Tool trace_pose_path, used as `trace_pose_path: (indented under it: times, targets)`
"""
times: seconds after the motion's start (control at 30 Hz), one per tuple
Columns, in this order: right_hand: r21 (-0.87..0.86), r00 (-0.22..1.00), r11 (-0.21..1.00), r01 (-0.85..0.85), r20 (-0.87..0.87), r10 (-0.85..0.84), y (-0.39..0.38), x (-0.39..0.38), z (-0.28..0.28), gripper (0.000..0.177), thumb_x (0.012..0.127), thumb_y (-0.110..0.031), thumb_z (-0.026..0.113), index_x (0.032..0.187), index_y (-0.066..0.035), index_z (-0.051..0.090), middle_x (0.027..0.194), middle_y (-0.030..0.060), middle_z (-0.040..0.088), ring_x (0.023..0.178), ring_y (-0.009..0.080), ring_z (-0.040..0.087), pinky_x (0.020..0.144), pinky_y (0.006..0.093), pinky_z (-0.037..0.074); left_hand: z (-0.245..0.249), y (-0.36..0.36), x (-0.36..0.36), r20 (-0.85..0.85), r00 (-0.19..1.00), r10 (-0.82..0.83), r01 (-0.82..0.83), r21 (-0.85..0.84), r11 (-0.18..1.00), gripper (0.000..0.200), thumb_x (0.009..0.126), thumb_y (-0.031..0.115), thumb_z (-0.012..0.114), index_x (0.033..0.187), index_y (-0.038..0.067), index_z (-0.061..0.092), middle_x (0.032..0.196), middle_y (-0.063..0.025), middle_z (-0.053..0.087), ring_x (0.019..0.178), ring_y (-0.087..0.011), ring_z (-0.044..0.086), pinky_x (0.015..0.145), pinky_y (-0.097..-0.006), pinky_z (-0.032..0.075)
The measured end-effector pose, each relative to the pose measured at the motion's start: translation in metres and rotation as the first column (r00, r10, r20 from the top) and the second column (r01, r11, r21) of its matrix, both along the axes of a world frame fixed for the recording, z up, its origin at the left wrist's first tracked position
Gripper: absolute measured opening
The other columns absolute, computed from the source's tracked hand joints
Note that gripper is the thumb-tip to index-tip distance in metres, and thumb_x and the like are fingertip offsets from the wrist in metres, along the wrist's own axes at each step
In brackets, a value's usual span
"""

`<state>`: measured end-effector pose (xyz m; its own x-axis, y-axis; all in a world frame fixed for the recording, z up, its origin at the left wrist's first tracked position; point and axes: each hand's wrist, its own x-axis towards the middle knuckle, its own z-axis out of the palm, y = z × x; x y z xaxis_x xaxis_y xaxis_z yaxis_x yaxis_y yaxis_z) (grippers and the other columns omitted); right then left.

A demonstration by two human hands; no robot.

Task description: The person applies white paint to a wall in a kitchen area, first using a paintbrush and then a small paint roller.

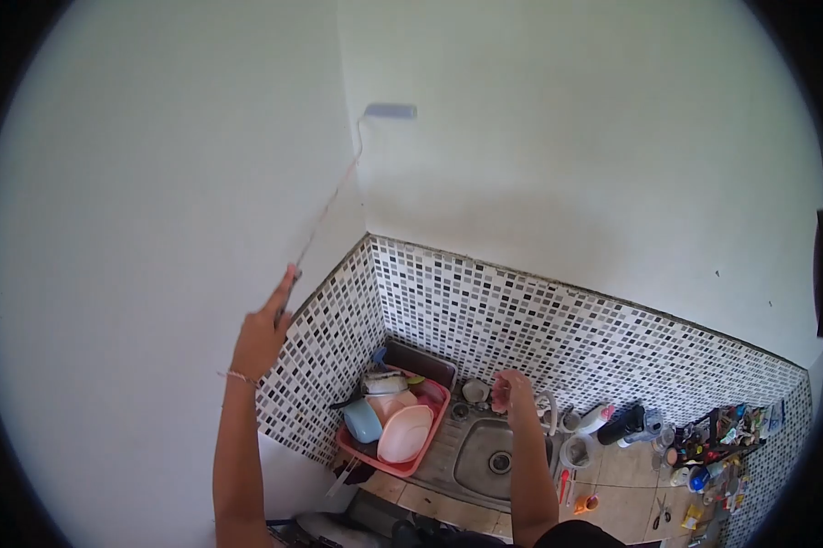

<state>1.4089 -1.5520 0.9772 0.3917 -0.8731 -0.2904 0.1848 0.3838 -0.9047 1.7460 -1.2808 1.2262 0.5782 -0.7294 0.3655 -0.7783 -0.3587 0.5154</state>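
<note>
My left hand [270, 327] is closed around the handle of a paint roller [390, 111]. The roller's long thin rod slants up and right from my fist, and its bluish-grey sleeve lies level against the pale wall [539, 128], just right of the corner. Lower down, my right hand [512, 391] is in front of the mosaic tiles, over the back of the sink [475, 461] and left of the tap [547, 411]. Its fingers look bent and blurred, with a pinkish patch at their left side; I cannot tell whether they hold anything.
Black, grey and white mosaic tiles [521, 306] cover the lower wall. A pink dish basket [402, 470] filled with bowls and pots stands left of the sink. Bottles [622, 425], a clear tub [576, 451], scissors [662, 513] and a crowded rack [717, 443] line the counter at right.
</note>
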Motion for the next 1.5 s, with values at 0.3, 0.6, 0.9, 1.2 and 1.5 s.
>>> trace_pose_path:
  times: [0.3, 0.6, 0.9, 1.2, 1.5]
  targets:
    - [-0.004, 0.974, 0.974, -0.228, -0.001, 0.228, 0.032, 0.029, 0.000, 0.022, 0.091, -0.029, 0.060, 0.093, -0.008, 0.067, 0.070, 0.0056, 0.066, 0.057, 0.0154, 0.060, 0.049, 0.0294, 0.044, -0.033, -0.009, -0.001, 0.032, 0.999, -0.034, 0.036, -0.072, 0.997, 0.080, 0.095, 0.003, 0.056, 0.158, 0.039, 0.023, 0.096, -0.0269, 0.068, 0.069, -0.0458, 0.062, 0.068, -0.0523, 0.047]
    - [0.069, 0.992, 0.992, 0.105, -0.082, -0.099, 0.004, -0.053, -0.038, 0.019, 0.088, -0.026, 0.062, 0.091, -0.008, 0.067, 0.072, 0.0033, 0.062, 0.056, 0.0168, 0.060, 0.049, 0.0289, 0.043, -0.095, -0.022, -0.003, 0.054, 0.997, -0.063, 0.064, -0.010, 0.998, 0.078, 0.096, 0.004, 0.053, 0.161, 0.031, 0.017, 0.117, -0.0262, 0.066, 0.078, -0.0462, 0.065, 0.073, -0.0527, 0.050]
    - [0.094, 0.998, 0.994, 0.054, 0.016, -0.055, 0.002, -0.040, -0.016, 0.017, 0.089, -0.026, 0.062, 0.089, -0.009, 0.065, 0.070, 0.0020, 0.061, 0.057, 0.0164, 0.059, 0.051, 0.0303, 0.044, 0.002, -0.068, 0.012, -0.014, 1.000, 0.009, -0.010, -0.097, 0.995, 0.080, 0.098, 0.004, 0.052, 0.160, 0.036, 0.015, 0.076, -0.0244, 0.063, 0.063, -0.0401, 0.060, 0.066, -0.0326, 0.049]
    - [0.153, 0.975, 0.969, 0.196, -0.140, -0.175, 0.010, -0.113, -0.065, 0.020, 0.088, -0.029, 0.061, 0.091, -0.010, 0.064, 0.071, 0.0021, 0.059, 0.058, 0.0151, 0.057, 0.050, 0.0283, 0.043, -0.178, -0.019, -0.018, -0.087, 0.996, 0.017, -0.006, 0.132, 0.991, 0.077, 0.098, 0.008, 0.052, 0.161, 0.032, 0.014, 0.074, -0.0232, 0.065, 0.064, -0.0426, 0.061, 0.064, -0.0534, 0.046]
    - [0.120, 0.967, 0.962, 0.245, -0.104, -0.233, -0.011, -0.105, -0.054, 0.020, 0.088, -0.030, 0.062, 0.091, -0.010, 0.064, 0.071, 0.0014, 0.058, 0.059, 0.0169, 0.057, 0.051, 0.0300, 0.041, -0.037, -0.056, 0.026, -0.062, 0.998, -0.005, 0.002, -0.053, 0.999, 0.076, 0.100, 0.009, 0.051, 0.161, 0.034, 0.014, 0.078, -0.0260, 0.065, 0.065, -0.0458, 0.060, 0.073, -0.0437, 0.055]
